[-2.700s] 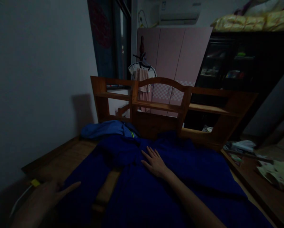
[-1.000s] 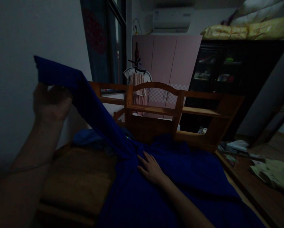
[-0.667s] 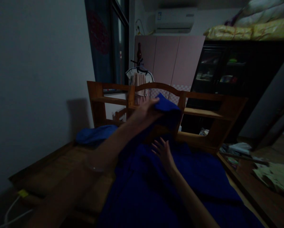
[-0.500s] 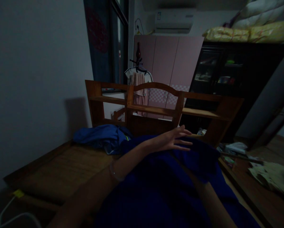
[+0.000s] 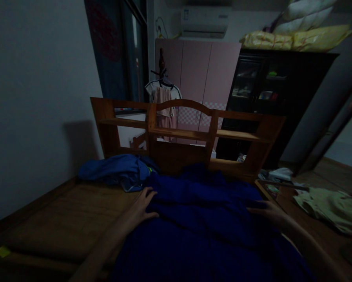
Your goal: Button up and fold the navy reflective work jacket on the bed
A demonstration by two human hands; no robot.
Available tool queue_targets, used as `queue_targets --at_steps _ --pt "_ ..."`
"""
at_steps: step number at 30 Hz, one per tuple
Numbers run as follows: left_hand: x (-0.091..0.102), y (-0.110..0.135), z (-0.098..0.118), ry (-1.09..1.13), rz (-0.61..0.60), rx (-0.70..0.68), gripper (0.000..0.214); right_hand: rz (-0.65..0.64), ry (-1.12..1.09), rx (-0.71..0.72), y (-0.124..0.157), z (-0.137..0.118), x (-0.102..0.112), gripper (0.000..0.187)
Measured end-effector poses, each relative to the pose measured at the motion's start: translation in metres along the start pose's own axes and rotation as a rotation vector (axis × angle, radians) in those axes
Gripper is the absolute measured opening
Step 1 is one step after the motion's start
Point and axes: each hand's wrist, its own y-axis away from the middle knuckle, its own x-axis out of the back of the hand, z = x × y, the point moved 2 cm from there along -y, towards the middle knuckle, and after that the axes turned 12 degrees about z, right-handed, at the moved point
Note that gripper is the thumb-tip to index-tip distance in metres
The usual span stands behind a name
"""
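A dark blue garment or cloth (image 5: 199, 227), of a kind I cannot make out in the dim light, lies spread over the wooden bed boards (image 5: 73, 215). At its left edge is my left hand (image 5: 143, 205), fingers apart, thumb and fingertips on the fabric. My right hand (image 5: 267, 211) rests at the right edge with its fingers stretched toward the middle; part of that hand blends into the shadow. Neither hand appears to grasp the cloth. Beyond my left hand lies a crumpled lighter blue garment (image 5: 117, 170).
A wooden headboard with shelves (image 5: 182, 135) closes off the far end. To the left is a bare wall (image 5: 31, 98). Pale folded cloth (image 5: 331, 207) sits on a wooden surface at the right. Behind the headboard stand a pink wardrobe (image 5: 196, 70) and a dark cabinet (image 5: 296, 86).
My left hand has come back from above the cloth's middle to its left edge. My right hand has come out from under the cloth's fold to the right edge. The cloth now lies flatter.
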Motion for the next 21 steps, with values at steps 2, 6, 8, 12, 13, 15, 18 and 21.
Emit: queue_targets --at_steps 2,6,8,12,13,15,18,21 --pt "-0.005 0.019 -0.007 -0.080 0.031 0.032 0.061 -0.036 -0.100 -0.101 -0.016 0.005 0.000 0.040" --pt "-0.005 0.030 -0.012 -0.232 0.103 0.103 0.045 0.121 -0.167 -0.058 -0.041 0.000 0.013 0.040" --pt "-0.001 0.031 -0.011 -0.295 0.133 0.103 0.035 0.218 -0.020 0.038 -0.047 -0.003 0.020 0.033" --pt "0.004 0.032 -0.006 -0.319 0.137 0.051 0.021 0.452 0.405 0.279 -0.044 -0.020 0.012 0.025" --pt "0.004 0.032 -0.004 -0.312 0.129 0.040 0.021 0.506 0.465 0.352 -0.041 -0.032 0.001 0.026" --pt "0.005 0.032 0.001 -0.301 0.123 0.033 0.023 0.544 0.487 0.513 -0.033 -0.066 -0.033 0.030" --pt "0.005 0.033 0.005 -0.289 0.121 0.067 0.027 0.298 0.366 0.688 -0.023 -0.131 -0.108 0.032" --pt "0.002 0.036 0.000 -0.291 0.113 0.161 0.032 0.121 0.340 0.759 -0.018 -0.187 -0.190 0.035"
